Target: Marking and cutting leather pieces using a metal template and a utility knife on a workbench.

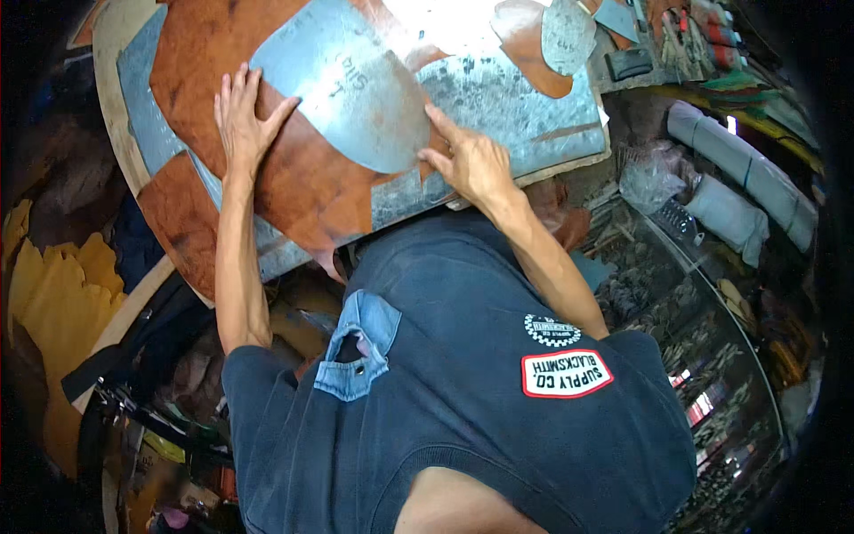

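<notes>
A smooth grey sheet-metal template (374,111) with a rounded lower end and handwriting on it lies flat on a brown leather hide (200,76). My left hand (245,125) rests flat on the hide with spread fingers, its fingertips and thumb at the template's left edge. On the other side, my right hand (476,165) touches the template's right edge with a stretched index finger and a thumb set apart from it. Its other fingers are curled under and partly hidden, and no tool shows in it. Beneath the hide is a scuffed grey metal work surface (551,116).
A smaller brown leather piece (525,53) with a grey rounded template (567,36) lies at the far right. Hand tools (683,40) lie beyond. Rolled white material (747,160) is at right, yellow leather (62,294) at left. Another brown leather piece (182,214) hangs over the left edge.
</notes>
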Tool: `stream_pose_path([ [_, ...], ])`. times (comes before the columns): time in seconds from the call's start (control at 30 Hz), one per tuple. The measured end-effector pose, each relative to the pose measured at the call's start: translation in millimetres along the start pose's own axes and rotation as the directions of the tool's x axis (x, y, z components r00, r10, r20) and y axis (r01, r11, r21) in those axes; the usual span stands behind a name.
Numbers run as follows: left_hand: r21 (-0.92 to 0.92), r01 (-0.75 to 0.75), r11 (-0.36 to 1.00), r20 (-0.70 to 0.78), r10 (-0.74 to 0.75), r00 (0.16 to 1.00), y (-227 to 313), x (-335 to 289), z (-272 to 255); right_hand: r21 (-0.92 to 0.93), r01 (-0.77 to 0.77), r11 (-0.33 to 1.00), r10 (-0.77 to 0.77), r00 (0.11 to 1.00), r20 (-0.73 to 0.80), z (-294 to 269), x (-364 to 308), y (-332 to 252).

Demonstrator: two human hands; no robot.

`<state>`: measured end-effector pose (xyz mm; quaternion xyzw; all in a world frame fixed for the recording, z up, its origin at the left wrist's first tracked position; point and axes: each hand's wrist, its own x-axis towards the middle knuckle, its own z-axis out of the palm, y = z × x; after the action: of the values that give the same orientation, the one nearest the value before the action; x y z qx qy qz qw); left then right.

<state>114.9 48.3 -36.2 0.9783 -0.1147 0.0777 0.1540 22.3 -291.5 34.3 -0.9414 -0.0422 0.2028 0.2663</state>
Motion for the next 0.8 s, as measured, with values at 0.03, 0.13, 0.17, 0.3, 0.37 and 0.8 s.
stream_pose_path([
  [0.03,0.005,-0.024,1.000,-0.027,0.024,0.999,-1,1,0,0.009,-0.042,0.999,0.042,0.999,0.011,-2,1,-2],
  [0.13,0.019,-0.032,0.999,-0.034,0.033,0.999,-2,2,4,0.011,-0.008,1.000,0.008,0.999,-0.038,5,2,4],
  [0.17,0.016,-0.024,1.000,-0.026,0.025,0.999,-1,2,5,0.011,0.001,1.000,-0.001,0.999,-0.050,6,2,5],
  [0.3,0.038,-0.045,0.998,-0.031,0.046,0.998,-2,4,3,-0.005,0.029,1.000,-0.029,0.996,-0.078,7,1,5],
  [0.37,0.035,-0.037,0.999,-0.022,0.038,0.999,1,1,1,-0.045,0.038,0.998,-0.041,0.997,-0.065,9,-3,6],
  [0.8,-0.032,0.020,0.999,0.074,-0.017,0.997,1,2,-4,-0.079,-0.008,0.997,0.011,0.999,0.035,13,-8,-4],
])
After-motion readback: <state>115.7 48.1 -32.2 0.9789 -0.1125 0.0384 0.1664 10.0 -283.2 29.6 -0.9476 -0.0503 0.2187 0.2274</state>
